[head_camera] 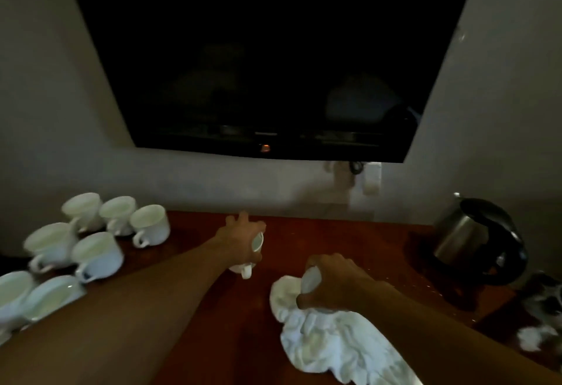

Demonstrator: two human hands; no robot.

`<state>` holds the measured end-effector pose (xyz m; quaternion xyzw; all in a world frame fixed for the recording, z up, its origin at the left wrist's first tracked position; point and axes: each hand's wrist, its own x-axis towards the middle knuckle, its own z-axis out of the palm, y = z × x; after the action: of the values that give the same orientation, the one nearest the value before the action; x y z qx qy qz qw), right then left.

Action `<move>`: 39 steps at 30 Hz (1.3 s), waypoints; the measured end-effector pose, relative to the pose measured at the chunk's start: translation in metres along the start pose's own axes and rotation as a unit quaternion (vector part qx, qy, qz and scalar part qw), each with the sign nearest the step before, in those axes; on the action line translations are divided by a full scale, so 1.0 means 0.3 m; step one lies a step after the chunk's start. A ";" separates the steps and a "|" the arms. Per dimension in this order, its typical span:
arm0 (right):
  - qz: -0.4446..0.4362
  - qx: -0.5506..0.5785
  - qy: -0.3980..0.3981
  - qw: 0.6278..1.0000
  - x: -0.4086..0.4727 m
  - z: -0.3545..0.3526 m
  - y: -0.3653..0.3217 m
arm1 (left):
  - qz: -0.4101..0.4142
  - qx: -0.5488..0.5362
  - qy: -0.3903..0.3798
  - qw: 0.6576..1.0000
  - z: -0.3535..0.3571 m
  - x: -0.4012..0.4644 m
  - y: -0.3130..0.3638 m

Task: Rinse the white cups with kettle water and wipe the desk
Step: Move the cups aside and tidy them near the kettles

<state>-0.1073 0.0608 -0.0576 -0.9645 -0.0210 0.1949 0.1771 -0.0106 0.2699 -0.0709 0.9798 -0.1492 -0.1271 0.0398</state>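
A: How far along?
B: Seven white cups stand grouped at the worktop's left. The left hand grips another cup mid-worktop.
A: And wiping?
B: Under way, I'd judge: right hand clutches the white cloth; kettle parked far right.
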 end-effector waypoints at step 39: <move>-0.107 -0.072 -0.088 0.988 0.545 0.331 -0.895 | 0.035 -0.013 -0.016 0.999 0.171 -0.091 -0.919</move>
<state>0.0134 0.3632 -0.1093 -0.9460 -0.1535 0.2571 0.1244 0.0287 0.5386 -0.1459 0.9713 -0.1820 -0.1430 0.0551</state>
